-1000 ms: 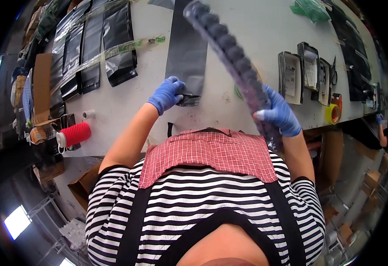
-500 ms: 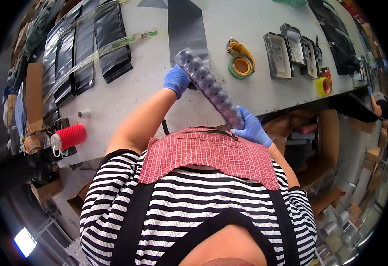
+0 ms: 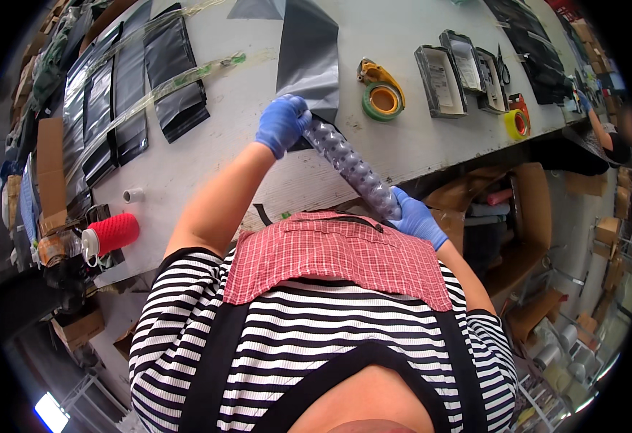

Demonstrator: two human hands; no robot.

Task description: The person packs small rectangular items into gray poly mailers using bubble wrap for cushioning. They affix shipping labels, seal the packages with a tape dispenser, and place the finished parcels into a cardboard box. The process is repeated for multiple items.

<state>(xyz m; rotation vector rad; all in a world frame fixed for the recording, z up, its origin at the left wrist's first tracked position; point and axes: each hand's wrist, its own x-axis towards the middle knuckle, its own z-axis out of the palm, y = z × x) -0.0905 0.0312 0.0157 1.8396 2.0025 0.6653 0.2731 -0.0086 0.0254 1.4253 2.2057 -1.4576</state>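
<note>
A long, narrow bubble-wrapped package (image 3: 353,167) slants across the table's front edge. My right hand (image 3: 418,219), in a blue glove, is closed round its near end. Its far end reaches the near, dark-edged mouth of a grey plastic mailing bag (image 3: 308,61) lying flat on the table. At that mouth my left hand (image 3: 281,126), also blue-gloved, is closed with fingertips pinched on the bag's edge. The left fingers partly cover the package's far end, so how far it sits inside the bag is hard to see.
Right of the bag lie a yellow tape dispenser (image 3: 382,92), open grey boxes (image 3: 440,81), scissors (image 3: 502,66) and a yellow tape roll (image 3: 516,125). Taped-down grey bags (image 3: 175,76) and a red bottle (image 3: 114,232) are leftward. A carton (image 3: 529,224) stands below the edge.
The package has swung lower, its far end now at the bag's mouth. My left hand has shifted from the package to the bag's edge; my right hand moved slightly down and right.
</note>
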